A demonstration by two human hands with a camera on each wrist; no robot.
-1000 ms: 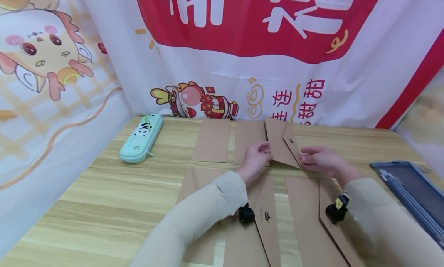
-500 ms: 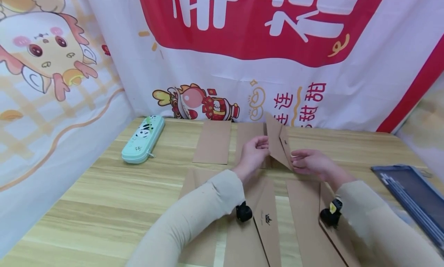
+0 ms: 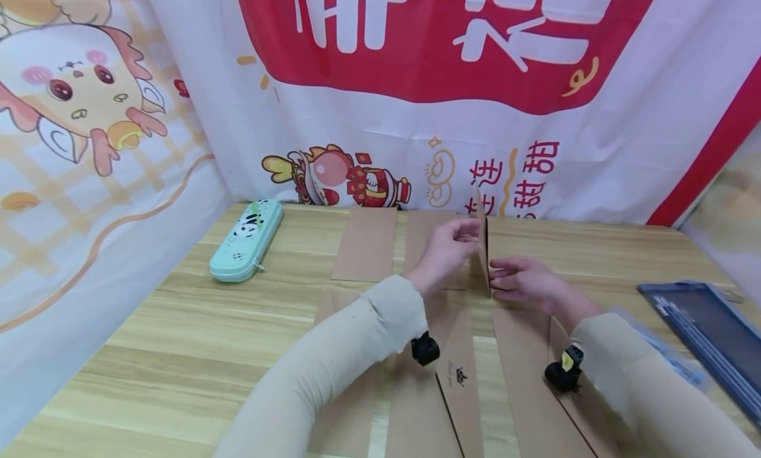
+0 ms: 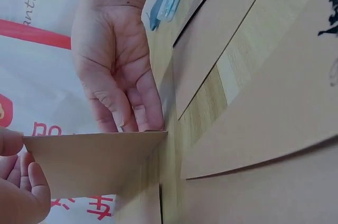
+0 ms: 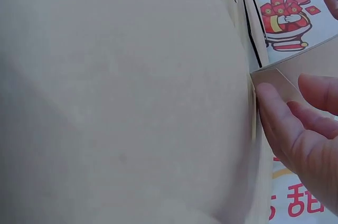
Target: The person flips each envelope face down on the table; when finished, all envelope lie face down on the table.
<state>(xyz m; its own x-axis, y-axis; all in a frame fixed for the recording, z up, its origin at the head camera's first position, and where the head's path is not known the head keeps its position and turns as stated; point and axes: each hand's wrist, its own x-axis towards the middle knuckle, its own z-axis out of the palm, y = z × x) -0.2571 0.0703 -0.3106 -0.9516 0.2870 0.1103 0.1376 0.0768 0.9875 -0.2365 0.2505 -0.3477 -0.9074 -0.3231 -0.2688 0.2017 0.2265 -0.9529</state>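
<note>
Kraft-paper envelope (image 4: pixel 90 160) is up on edge near the back of the wooden table (image 3: pixel 148 339), seen nearly edge-on from the head, just right of two flat brown paper rectangles (image 3: pixel 364 243), likely envelopes too; whether its lower edge touches the wood, cannot tell; left hand (image 3: pixel 444 250) pinches one end between thumb and curled fingers, right hand (image 3: pixel 529 286) has fingers fairly straight, fingertips against the paper near the lower edge, nothing wrapped in its grasp; handling, judged by eye: very light, thin card, stiff enough to stand flat-faced but easily creased, matte so probably not slippery, corners and any flap the weak spots; best hold is a light pinch at two opposite edges, no squeezing mid-panel; edges: cloth backdrop (image 3: pixel 368 108) sits close behind the top, so little room rearward, and the near row of flat envelopes, one with a crown print (image 3: pixel 460 377), lies toward the person, so low sweeps would snag there; bare wood shows to the right, before the dark mesh pouch (image 3: pixel 707 332), and more on the left, below the mint pencil case (image 3: pixel 246 240)
</note>
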